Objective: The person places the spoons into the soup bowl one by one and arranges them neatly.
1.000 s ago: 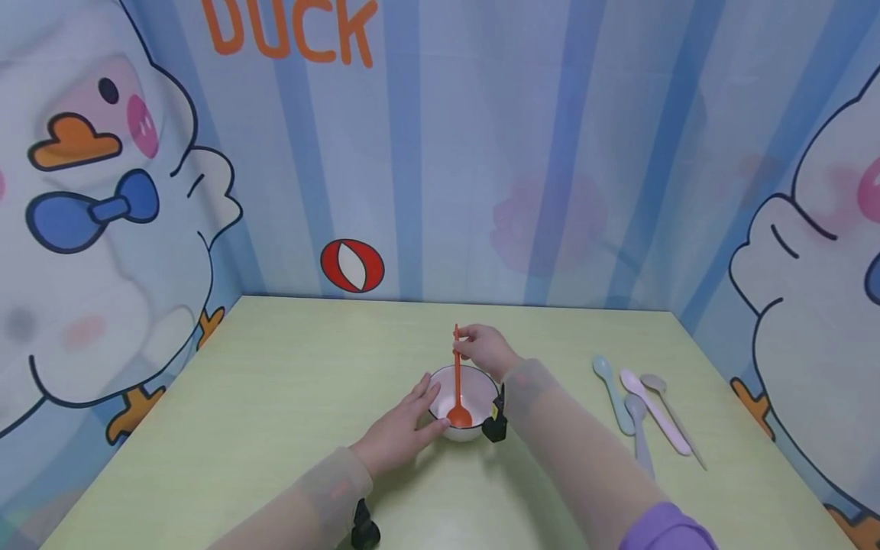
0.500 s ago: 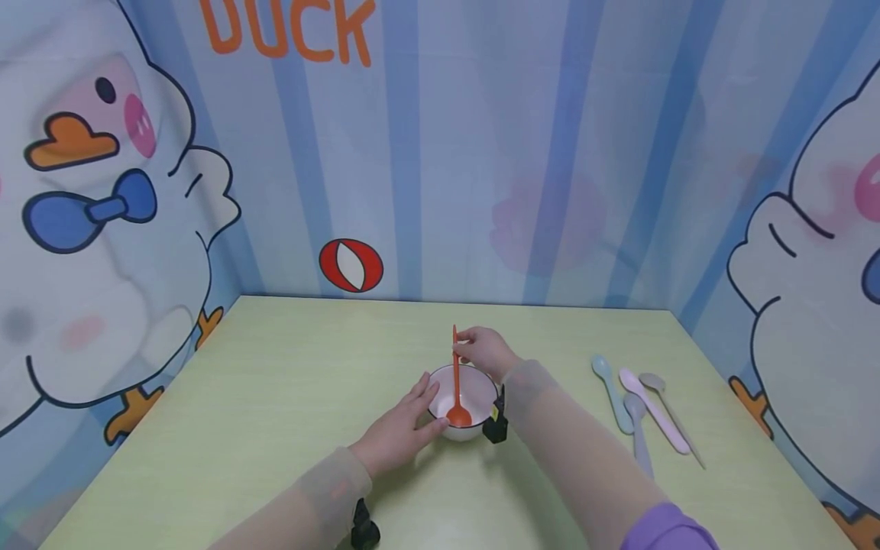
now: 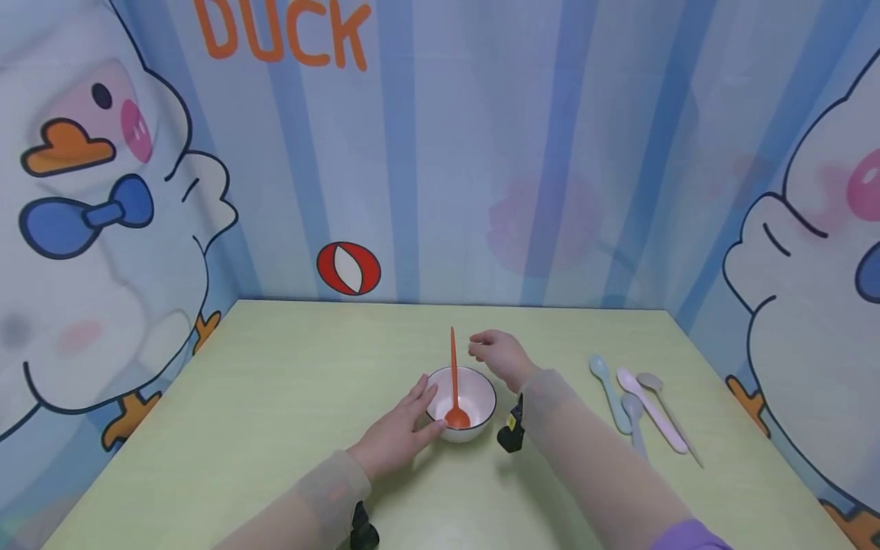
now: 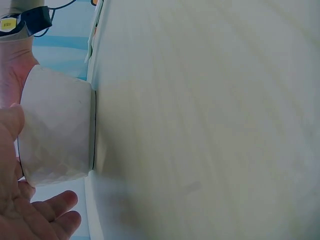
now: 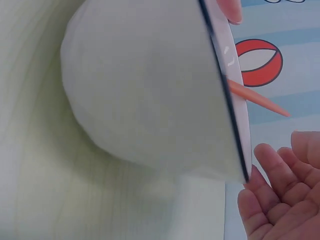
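A white bowl (image 3: 476, 393) with a dark rim stands on the table in the head view. An orange spoon (image 3: 454, 378) leans inside, its head low in the bowl and its thin handle rising past the far rim. My left hand (image 3: 396, 435) holds the bowl's left side, the thumb at the near rim and the fingers along the left edge. In the left wrist view, that thumb (image 4: 12, 120) lies against the bowl's wall. Just right of the spoon handle, my right hand (image 3: 503, 357) is apart from it, fingers loosely bent and holding nothing.
On the right of the table (image 3: 309, 367) lie a light blue spoon (image 3: 610, 393), a pink-lilac spoon (image 3: 649, 409), a greyish-purple spoon (image 3: 635, 420) and a thin grey-brown spoon (image 3: 670, 416). A striped duck-print curtain (image 3: 454, 153) hangs behind and beside the table.
My right hand has let go of the orange spoon's handle and moved right. The spoon now leans against the bowl by itself. My left hand stays at the bowl.
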Tool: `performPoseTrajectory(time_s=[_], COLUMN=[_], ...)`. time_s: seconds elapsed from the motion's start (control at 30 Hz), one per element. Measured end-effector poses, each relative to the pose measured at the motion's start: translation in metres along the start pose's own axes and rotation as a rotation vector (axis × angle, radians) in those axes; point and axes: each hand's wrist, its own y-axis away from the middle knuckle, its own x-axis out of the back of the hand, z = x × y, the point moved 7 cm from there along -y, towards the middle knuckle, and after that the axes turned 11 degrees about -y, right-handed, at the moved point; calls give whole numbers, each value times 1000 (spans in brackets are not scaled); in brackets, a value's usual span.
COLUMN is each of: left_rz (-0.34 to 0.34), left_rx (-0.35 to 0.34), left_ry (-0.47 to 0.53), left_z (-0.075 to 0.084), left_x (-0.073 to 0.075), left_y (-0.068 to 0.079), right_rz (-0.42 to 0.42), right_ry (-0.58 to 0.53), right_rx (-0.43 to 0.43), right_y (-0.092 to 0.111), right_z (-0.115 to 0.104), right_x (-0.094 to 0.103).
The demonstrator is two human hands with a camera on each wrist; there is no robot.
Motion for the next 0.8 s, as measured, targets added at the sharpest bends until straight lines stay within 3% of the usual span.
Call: performPoseTrajectory(time_s=[0.33, 0.8], left_rz=[5, 18], left_rx=[4, -3], left_ry=[-6, -25], left_z=[-1, -2], left_x=[-1, -2], left_y=[0, 0], right_rz=[83, 121], right_ry=[-54, -61], right_rx=[-4, -4], right_y=[11, 37], right_z=[12, 30], right_x=[28, 55])
